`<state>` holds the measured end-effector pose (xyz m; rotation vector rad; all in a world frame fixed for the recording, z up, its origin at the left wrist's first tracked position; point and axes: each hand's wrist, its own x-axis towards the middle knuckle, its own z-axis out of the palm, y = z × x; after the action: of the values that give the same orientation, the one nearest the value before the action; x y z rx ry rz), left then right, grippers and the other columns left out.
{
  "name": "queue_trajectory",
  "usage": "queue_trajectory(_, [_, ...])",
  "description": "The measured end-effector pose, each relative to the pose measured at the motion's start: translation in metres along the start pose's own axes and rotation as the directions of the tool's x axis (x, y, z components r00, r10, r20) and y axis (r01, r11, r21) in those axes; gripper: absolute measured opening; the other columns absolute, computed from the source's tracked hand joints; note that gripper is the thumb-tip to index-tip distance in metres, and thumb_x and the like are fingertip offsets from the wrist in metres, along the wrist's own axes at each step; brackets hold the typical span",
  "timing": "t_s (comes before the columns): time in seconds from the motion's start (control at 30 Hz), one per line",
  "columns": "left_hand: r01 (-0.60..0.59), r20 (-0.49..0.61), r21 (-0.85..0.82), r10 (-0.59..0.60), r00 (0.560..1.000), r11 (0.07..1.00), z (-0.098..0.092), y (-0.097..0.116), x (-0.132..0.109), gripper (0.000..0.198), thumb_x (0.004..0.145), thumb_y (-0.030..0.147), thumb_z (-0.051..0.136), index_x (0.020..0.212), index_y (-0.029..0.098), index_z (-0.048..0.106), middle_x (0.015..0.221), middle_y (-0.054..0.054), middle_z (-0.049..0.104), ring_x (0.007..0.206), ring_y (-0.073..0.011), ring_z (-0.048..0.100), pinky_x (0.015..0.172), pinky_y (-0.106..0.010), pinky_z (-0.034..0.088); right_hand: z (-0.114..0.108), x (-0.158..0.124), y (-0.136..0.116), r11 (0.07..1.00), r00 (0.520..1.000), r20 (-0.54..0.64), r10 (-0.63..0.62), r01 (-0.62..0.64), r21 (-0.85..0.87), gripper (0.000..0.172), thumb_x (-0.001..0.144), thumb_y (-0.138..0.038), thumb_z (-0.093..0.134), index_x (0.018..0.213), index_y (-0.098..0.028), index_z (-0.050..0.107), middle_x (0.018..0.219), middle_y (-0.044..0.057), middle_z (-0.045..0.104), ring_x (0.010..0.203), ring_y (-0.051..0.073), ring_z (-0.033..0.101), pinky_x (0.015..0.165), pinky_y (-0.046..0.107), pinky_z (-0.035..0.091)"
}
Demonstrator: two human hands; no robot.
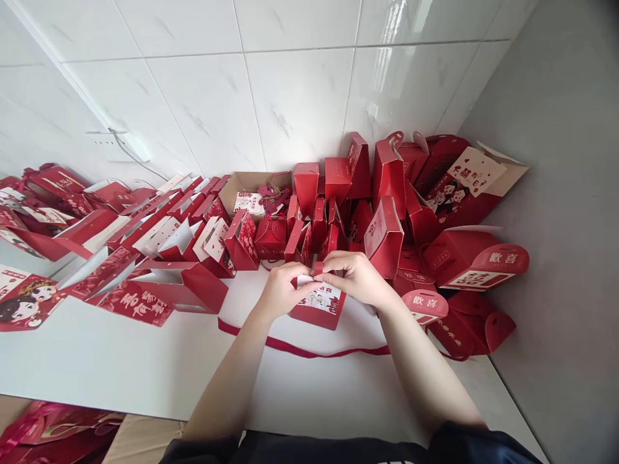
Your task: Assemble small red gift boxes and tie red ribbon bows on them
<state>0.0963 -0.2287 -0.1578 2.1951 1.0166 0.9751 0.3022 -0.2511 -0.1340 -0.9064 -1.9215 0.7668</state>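
A small red gift box (320, 308) with a cartoon picture on its white front stands on the white table (145, 367), straight ahead of me. My left hand (282, 289) pinches the box's top flap from the left. My right hand (355, 276) pinches the same top edge from the right, fingers curled, and the two hands' fingertips meet over the box. A long red ribbon (309, 350) lies on the table just in front of the box, running left to right under my forearms.
Many folded red gift boxes (387, 193) are piled against the tiled wall and into the right corner. Flat red paper bags (145, 283) lie in rows to the left. An open cardboard carton (251, 187) holds small red pieces. More red bags (43, 428) sit below the table's front edge.
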Motion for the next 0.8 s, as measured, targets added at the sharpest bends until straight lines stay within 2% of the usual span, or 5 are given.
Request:
queue_trajectory(0.2, [-0.022, -0.002, 0.064, 0.022, 1.000, 0.998, 0.000, 0.002, -0.001, 0.028, 0.085, 0.040, 0.072, 0.069, 0.018, 0.065, 0.067, 0.001, 0.066, 0.065, -0.0131, 0.056, 0.074, -0.029, 0.044, 0.001, 0.001, -0.002, 0.997, 0.997, -0.016, 0.081, -0.080, 0.011, 0.023, 0.091, -0.035, 0.066, 0.074, -0.019, 0.068, 0.076, 0.002, 0.065, 0.069, 0.014, 0.060, 0.065, 0.028, 0.047])
queue_trajectory(0.27, [0.004, 0.012, 0.053, -0.005, 1.000, 0.999, -0.003, 0.004, -0.002, 0.024, 0.087, 0.038, 0.070, 0.073, 0.019, 0.067, 0.072, 0.000, 0.068, 0.069, -0.0139, 0.059, 0.074, -0.029, 0.045, -0.006, -0.002, -0.006, 0.987, 0.990, 0.000, 0.139, -0.139, 0.081, 0.012, 0.090, -0.032, 0.067, 0.089, -0.020, 0.068, 0.085, 0.002, 0.070, 0.078, 0.016, 0.066, 0.071, 0.028, 0.051])
queue_trajectory(0.37, [0.087, 0.063, 0.008, -0.087, 0.994, 0.996, -0.009, 0.010, -0.005, 0.019, 0.090, 0.037, 0.065, 0.087, 0.019, 0.070, 0.084, -0.002, 0.071, 0.077, -0.0156, 0.063, 0.073, -0.027, 0.047, -0.020, -0.008, -0.018, 0.968, 0.977, 0.017, 0.214, -0.215, 0.133, 0.022, 0.090, -0.031, 0.066, 0.110, -0.023, 0.060, 0.100, 0.003, 0.073, 0.091, 0.017, 0.069, 0.083, 0.031, 0.054])
queue_trajectory(0.57, [0.075, 0.201, 0.070, -0.087, 0.976, 0.995, -0.028, 0.027, 0.008, 0.020, 0.086, 0.039, 0.068, 0.095, 0.021, 0.066, 0.096, -0.001, 0.070, 0.087, -0.0171, 0.064, 0.078, -0.027, 0.047, -0.028, -0.015, -0.032, 0.959, 0.971, 0.062, 0.231, -0.216, -0.181, 0.006, 0.094, -0.024, 0.060, 0.095, -0.023, 0.066, 0.093, -0.001, 0.072, 0.079, 0.014, 0.065, 0.074, 0.027, 0.048])
queue_trajectory(0.8, [0.002, 0.416, 0.260, -0.114, 0.902, 0.966, -0.052, 0.037, 0.035, 0.014, 0.087, 0.030, 0.061, 0.077, 0.020, 0.063, 0.068, 0.003, 0.060, 0.061, -0.0131, 0.050, 0.056, -0.026, 0.035, -0.011, -0.005, -0.022, 0.966, 0.982, 0.067, 0.174, -0.158, -0.203, 0.015, 0.096, -0.016, 0.053, 0.096, -0.023, 0.067, 0.092, -0.001, 0.072, 0.078, 0.014, 0.063, 0.071, 0.026, 0.046])
